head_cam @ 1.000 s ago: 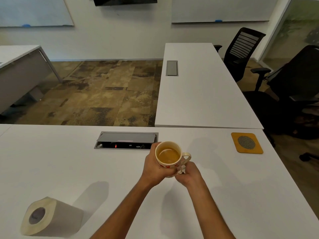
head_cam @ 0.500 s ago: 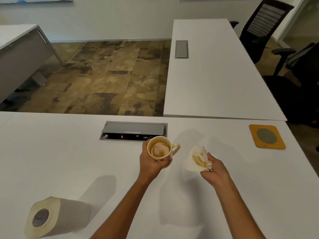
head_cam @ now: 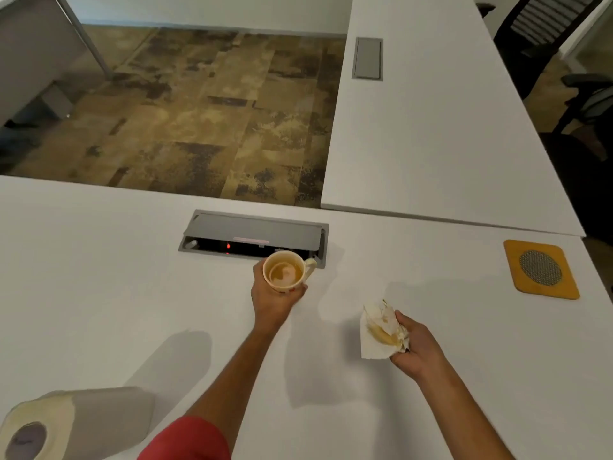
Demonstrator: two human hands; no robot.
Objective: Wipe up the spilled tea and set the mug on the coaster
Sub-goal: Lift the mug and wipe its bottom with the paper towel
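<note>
My left hand [head_cam: 275, 302] grips a cream mug [head_cam: 284, 272] from below and holds it above the white table [head_cam: 99, 293], just in front of the power box. Some tea shows inside the mug, and its handle points right. My right hand [head_cam: 414, 346] holds a crumpled white paper towel [head_cam: 381, 330] with a yellow tea stain, low over the table to the right of the mug. An orange coaster [head_cam: 540, 269] with a grey mesh centre lies flat at the table's far right. I see no wet patch on the table.
A grey power box [head_cam: 252, 235] with its lid raised is set into the table behind the mug. A paper towel roll [head_cam: 49, 426] lies on its side at the near left. A second white table [head_cam: 431, 127] adjoins at the back right, with black chairs [head_cam: 547, 24] beyond.
My hands have come apart: the right one drew the stained paper towel away from the mug, right and toward me. The left hand keeps the mug. The view has tilted down.
</note>
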